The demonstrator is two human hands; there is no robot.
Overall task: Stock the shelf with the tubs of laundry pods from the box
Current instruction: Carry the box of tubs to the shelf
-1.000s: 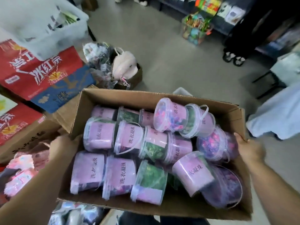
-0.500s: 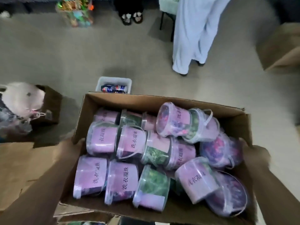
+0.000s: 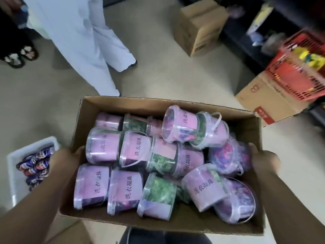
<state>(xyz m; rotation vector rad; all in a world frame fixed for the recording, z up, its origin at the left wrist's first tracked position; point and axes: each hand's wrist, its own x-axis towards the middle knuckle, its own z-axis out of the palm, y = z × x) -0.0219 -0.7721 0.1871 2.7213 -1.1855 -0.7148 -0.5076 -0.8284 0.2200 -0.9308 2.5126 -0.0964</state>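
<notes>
An open cardboard box (image 3: 246, 124) fills the middle of the head view, held up off the floor. Several clear tubs of laundry pods (image 3: 123, 189) with pink labels and thin handles lie jumbled inside it; some hold green pods, some purple. My left hand (image 3: 66, 161) grips the box's left wall with the thumb over the rim. On the opposite wall my right hand (image 3: 263, 161) grips the same way. A dark shelf unit (image 3: 274, 20) runs along the far right, blurred.
A person in loose white trousers (image 3: 91, 41) stands just beyond the box, with sandalled feet (image 3: 19, 55) at far left. A white bin of cans (image 3: 33, 164) sits on the floor left. Cardboard boxes (image 3: 198, 27) and a red basket (image 3: 299, 67) stand at right.
The view has swung to the right while I carry the box: the red cartons and bag on the left are gone, and the shelf, boxes and red basket have come into sight.
</notes>
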